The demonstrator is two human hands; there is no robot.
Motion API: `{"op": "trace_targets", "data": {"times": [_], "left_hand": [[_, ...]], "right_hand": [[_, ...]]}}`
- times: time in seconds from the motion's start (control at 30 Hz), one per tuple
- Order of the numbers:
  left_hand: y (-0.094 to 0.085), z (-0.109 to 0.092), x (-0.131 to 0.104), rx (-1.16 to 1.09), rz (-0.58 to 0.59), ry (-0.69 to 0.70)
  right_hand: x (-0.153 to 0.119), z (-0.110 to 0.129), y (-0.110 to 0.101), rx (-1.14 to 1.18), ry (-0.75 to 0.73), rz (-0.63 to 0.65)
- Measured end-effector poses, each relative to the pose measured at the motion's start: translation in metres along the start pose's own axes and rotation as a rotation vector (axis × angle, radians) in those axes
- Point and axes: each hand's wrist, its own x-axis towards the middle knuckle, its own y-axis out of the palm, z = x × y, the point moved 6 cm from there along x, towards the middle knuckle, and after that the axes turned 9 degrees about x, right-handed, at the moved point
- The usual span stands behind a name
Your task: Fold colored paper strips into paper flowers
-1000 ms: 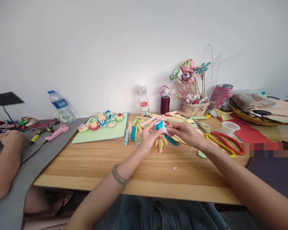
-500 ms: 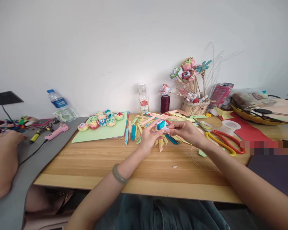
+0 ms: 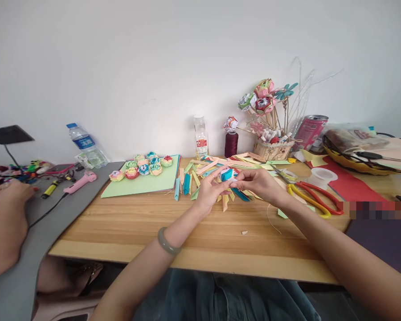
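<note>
Between my two hands is a small folded paper flower (image 3: 227,174) in blue, red and white. My left hand (image 3: 208,191) grips it from the left, and a bangle circles that wrist. From the right, my right hand (image 3: 255,182) pinches the flower's lower edge with thumb and fingers. Folded paper strips (image 3: 205,167) in blue, yellow, green and peach lie in a loose pile under and behind my hands. Several finished paper flowers (image 3: 143,169) rest on a light green paper sheet (image 3: 120,191) to the left.
Right of my hands lie scissors (image 3: 312,200) with red and yellow handles and a white round container (image 3: 322,176). Behind stand a bottle (image 3: 200,138), a dark thread spool (image 3: 231,145) and a flower basket (image 3: 273,149). Another person's arm (image 3: 10,218) rests on the grey mat (image 3: 63,223) at left.
The whole view has shifted slightly. Both hands keep hold of the paper flower, which now shows a little more of its blue and red side.
</note>
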Motion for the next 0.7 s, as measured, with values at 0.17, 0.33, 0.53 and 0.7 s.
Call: {"op": "trace_targets", "data": {"times": [0.17, 0.33, 0.53, 0.7], "left_hand": [[0.001, 0.001, 0.000, -0.025, 0.023, -0.034], [0.001, 0.000, 0.001, -0.042, 0.037, -0.032], [0.003, 0.005, 0.001, -0.021, 0.077, -0.036], [0.002, 0.003, -0.001, -0.052, 0.091, -0.074]], "right_hand": [[0.000, 0.001, 0.001, 0.005, 0.020, -0.011], [-0.001, 0.006, 0.002, -0.003, 0.003, 0.121], [0.001, -0.007, 0.001, -0.008, 0.085, 0.005], [-0.003, 0.003, -0.001, -0.002, 0.076, 0.005]]}}
